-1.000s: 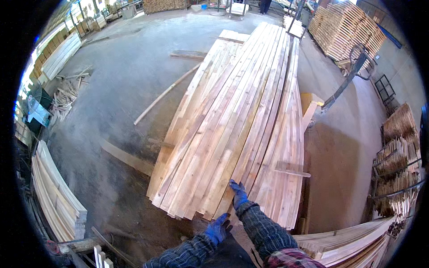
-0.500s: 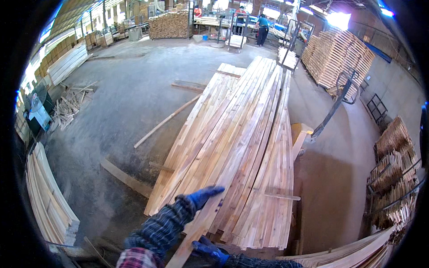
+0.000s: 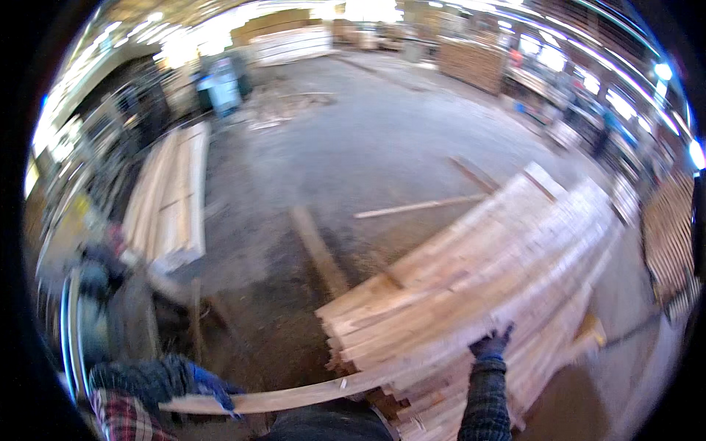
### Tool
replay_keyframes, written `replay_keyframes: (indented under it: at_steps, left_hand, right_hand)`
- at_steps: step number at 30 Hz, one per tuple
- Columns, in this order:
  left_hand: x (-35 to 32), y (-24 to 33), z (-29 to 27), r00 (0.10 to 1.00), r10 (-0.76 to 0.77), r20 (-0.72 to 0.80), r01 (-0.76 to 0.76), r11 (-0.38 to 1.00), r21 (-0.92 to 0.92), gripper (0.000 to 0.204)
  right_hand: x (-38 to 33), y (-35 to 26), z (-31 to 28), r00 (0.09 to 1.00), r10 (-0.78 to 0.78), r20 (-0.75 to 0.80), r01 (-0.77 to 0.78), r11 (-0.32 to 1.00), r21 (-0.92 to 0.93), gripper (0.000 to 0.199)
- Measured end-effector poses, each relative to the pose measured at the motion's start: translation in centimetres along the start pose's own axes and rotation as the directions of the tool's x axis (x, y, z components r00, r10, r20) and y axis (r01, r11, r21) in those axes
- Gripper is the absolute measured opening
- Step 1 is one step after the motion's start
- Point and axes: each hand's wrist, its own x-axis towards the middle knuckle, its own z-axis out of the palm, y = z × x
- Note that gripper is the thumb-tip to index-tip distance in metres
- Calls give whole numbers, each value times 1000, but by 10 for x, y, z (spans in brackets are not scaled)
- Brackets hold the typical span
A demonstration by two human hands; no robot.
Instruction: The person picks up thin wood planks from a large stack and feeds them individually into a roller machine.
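Note:
A long wooden board [image 3: 294, 397] reaches from the lower left onto the stack of boards [image 3: 471, 272] at the right. My left hand [image 3: 215, 386], in a blue glove, is closed over the board close to its near left end. Farther right, my right hand [image 3: 490, 345], gloved as well, rests against the boards with its fingers apart. Motion blur softens that hand, and the board's far end merges with the stack.
Another pile of boards [image 3: 173, 195] lies at the left. Loose wood strips [image 3: 320, 250] are on the floor beside the stack, with scrap wood [image 3: 287, 106] farther back. A large wood stack [image 3: 471, 65] stands at the back; machinery blurs along the left edge.
The view has swung left. My left hand has shifted to the board's near left end, while my right hand has come out from the lower edge onto the boards, farther right.

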Motion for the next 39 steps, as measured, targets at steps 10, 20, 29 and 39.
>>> replay_keyframes:
  at_steps: [10, 20, 29, 39]
  left_hand:
    - [10, -24, 14, 829, 280, -484, -133, 940, 316, 106]
    - [-17, -110, -49, 498, 512, -700, -43, 821, 570, 100]
    - [-93, -281, -67, 350, 410, -842, 190, 849, 493, 93]
    - [-25, -312, -78, 537, 362, -762, 54, 886, 460, 93]
  right_hand:
    - [-25, 175, 37, 980, -82, 182, 99, 991, -86, 69]
    - [-127, 220, 243, 835, -349, 426, 492, 820, -292, 62]
    - [-90, 238, 289, 722, -298, 624, 516, 833, -199, 79]
    - [-65, 420, 215, 822, 284, 494, -264, 958, -113, 77]
